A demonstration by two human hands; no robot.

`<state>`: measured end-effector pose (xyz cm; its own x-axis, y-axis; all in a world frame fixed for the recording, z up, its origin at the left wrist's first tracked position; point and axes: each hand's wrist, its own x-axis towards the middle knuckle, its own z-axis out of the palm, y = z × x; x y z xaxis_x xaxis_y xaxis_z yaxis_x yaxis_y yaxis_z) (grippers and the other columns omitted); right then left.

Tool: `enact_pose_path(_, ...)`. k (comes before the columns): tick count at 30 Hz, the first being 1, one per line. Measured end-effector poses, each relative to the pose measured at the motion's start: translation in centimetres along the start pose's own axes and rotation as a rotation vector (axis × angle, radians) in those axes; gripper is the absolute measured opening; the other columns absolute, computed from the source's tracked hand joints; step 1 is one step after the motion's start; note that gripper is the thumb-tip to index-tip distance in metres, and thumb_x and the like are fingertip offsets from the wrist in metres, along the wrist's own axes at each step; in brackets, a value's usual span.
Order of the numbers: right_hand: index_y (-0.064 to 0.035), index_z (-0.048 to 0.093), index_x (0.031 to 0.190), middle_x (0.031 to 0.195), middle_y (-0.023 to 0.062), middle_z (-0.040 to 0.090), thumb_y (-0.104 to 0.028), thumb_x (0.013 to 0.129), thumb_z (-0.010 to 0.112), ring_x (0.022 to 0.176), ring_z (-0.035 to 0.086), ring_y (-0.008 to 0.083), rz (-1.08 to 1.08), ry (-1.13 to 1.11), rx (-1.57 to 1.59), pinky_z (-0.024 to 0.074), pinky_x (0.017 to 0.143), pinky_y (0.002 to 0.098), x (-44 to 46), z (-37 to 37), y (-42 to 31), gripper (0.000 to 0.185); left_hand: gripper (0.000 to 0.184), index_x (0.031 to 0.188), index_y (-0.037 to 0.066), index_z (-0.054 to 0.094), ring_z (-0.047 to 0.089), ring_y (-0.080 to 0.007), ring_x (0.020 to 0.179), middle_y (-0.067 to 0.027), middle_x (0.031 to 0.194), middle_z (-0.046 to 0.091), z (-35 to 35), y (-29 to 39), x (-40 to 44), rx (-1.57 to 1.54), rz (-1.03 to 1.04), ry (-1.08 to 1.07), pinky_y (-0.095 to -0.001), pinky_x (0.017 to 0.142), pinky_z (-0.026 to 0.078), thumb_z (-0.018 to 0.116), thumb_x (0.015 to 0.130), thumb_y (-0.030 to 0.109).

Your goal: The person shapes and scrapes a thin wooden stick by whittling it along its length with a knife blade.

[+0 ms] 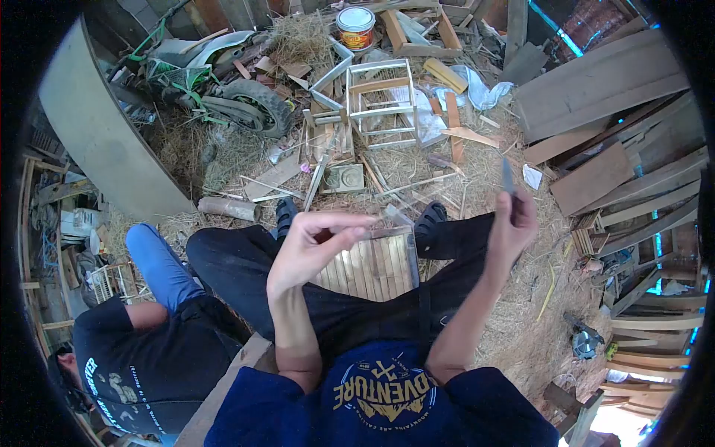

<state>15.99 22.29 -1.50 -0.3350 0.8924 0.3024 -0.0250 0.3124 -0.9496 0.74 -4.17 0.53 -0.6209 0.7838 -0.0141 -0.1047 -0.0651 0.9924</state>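
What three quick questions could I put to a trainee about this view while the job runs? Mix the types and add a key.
1. What does the right hand hold?
2. True or false: the saw lies on the floor, off to the person's right.
3. Which is nearer to the left hand: the wheel or the bucket?

Key:
1. A blade, its tip pointing away from the person.
2. True.
3. The wheel; the bucket stands farther back.
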Motion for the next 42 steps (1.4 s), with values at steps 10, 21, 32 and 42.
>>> enact_pose_path(10,-0.0014,0.068,0.098,0.086,0.0007,0.066,-0.023,0.076,0.086,0.078,0.059,0.0094,0.086,-0.424,0.098,0.0481,0.068,0.0252,-4.1,5.3,-2.7,0.036,0.029,0.125,0.003,0.066,0.034,0.0007,0.06,0.0109,0.071,0.048,1.8,0.3,1.7,-0.207,-0.128,0.149,-0.0188,0.051,0.026,0.064,0.097,0.011)
enact_pose_path(21,-0.0009,0.067,0.101,0.091,0.0021,0.066,-0.027,0.074,0.088,0.078,0.058,0.0069,-0.054,-0.657,0.019,0.0462,0.066,0.0216,-6.1,7.8,-4.2,0.043,0.03,0.123,-0.004,0.064,0.065,-0.0101,0.094,-0.008,0.112,0.07,1.9,-0.8,1.8,-0.224,-0.068,0.083,-0.0272,0.086,0.054,0.053,0.095,-0.005)
enact_pose_path(32,-0.0017,0.068,0.098,0.086,0.001,0.066,-0.03,0.072,0.089,0.073,0.054,0.0047,-0.033,-0.691,0.103,0.0428,0.061,0.0219,-5.7,7.8,-4.8,0.044,0.032,0.122,-0.006,0.064,0.067,-0.0156,0.101,-0.012,0.114,0.069,2.2,-0.1,1.7,-0.228,-0.057,0.053,-0.0305,0.09,0.054,0.055,0.092,-0.004)
enact_pose_path(42,-0.0027,0.069,0.086,0.08,0.0067,0.07,-0.031,0.061,0.092,0.07,0.064,0.0197,-0.311,-0.565,0.029,0.0476,0.065,0.0305,-4.9,6.6,-4.0,0.044,0.033,0.12,-0.004,0.067,0.065,-0.0139,0.099,-0.0133,0.11,0.071,2.9,0.5,2.1,-0.031,0.096,-0.04,-0.0262,0.087,0.051,0.057,0.088,-0.007)
